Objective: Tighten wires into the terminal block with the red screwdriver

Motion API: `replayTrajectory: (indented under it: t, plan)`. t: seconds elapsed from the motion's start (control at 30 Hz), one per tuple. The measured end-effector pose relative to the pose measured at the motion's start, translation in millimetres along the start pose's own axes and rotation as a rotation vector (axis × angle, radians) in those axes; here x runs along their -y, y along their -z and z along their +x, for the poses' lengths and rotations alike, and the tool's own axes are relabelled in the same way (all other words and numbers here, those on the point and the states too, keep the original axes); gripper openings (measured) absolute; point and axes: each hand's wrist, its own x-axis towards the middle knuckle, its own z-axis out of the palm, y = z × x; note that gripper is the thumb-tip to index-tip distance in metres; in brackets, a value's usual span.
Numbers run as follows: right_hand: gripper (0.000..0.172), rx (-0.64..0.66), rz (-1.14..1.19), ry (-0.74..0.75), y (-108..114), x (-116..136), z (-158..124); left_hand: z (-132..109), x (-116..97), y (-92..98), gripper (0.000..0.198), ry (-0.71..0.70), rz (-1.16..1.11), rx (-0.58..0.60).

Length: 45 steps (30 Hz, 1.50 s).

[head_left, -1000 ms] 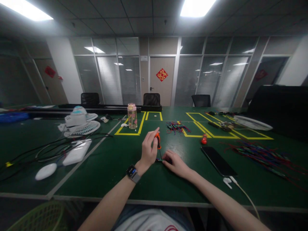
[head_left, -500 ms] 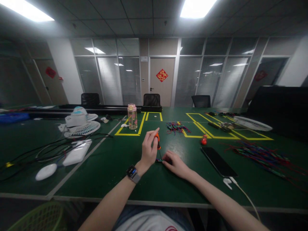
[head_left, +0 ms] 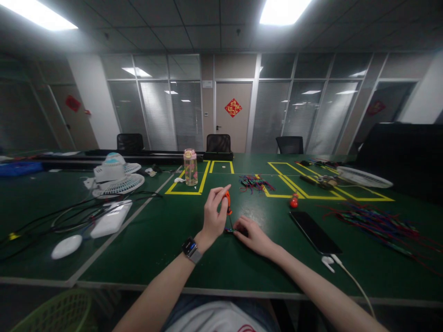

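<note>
My left hand (head_left: 215,214), a watch on its wrist, is closed on the orange and black handle of a screwdriver (head_left: 228,203). The screwdriver stands nearly upright, its thin shaft pointing down at a small dark piece like a circuit board (head_left: 229,230) on the green table. With its fingertips together, my right hand (head_left: 254,236) rests on the table and pinches the right end of that small piece. Where the shaft's tip meets the piece is too small to make out. Beyond my hands lies a pile of small boards with coloured wires (head_left: 256,183).
To the right are a phone (head_left: 314,232) with a white cable, a red object (head_left: 294,200) and a bundle of wired boards (head_left: 377,223). A water bottle (head_left: 190,167) stands beyond my left hand. Farther left are white fans (head_left: 117,180), cables and a white box (head_left: 111,218).
My left fingers and the screwdriver handle have shifted very slightly to the right. My right hand and the small piece stay in place.
</note>
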Motion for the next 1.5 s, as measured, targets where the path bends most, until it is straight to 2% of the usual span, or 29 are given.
replayTrajectory:
  t: [0.23,0.43,0.7,0.9,1.0,1.2,1.27,1.4,1.5]
  plan:
    - [0.011,0.006,-0.024,-0.006,-0.7,-0.9,0.4,0.6,1.6,-1.5,0.030,0.046,-0.034,-0.034]
    - [0.011,0.008,-0.014,-0.016,-0.3,-0.3,0.0,6.3,12.5,-3.3,0.021,0.342,-0.188,-0.119]
    - [0.010,0.009,-0.014,-0.012,-1.0,-2.5,-0.1,9.7,25.5,-3.9,0.032,0.566,-0.445,-0.173]
    - [0.011,0.012,-0.023,-0.018,-1.3,-2.8,0.4,10.7,34.1,-4.1,0.033,0.709,-0.590,-0.226]
    - [0.011,0.008,-0.031,-0.007,-1.4,-3.5,0.1,11.1,32.4,-4.1,0.034,0.710,-0.594,-0.235]
    - [0.010,0.011,-0.027,-0.006,-1.7,-3.4,0.6,12.9,21.7,-4.0,0.026,0.580,-0.459,-0.199]
    - [0.010,0.010,-0.021,-0.012,-1.6,-3.0,0.8,13.2,21.6,-3.9,0.025,0.575,-0.436,-0.197]
    - [0.010,0.005,-0.005,-0.014,-1.2,-2.9,0.5,11.7,25.9,-4.0,0.030,0.604,-0.454,-0.161]
    - [0.009,0.009,0.000,-0.003,-0.8,-2.9,0.3,9.4,23.6,-3.8,0.033,0.549,-0.416,-0.129]
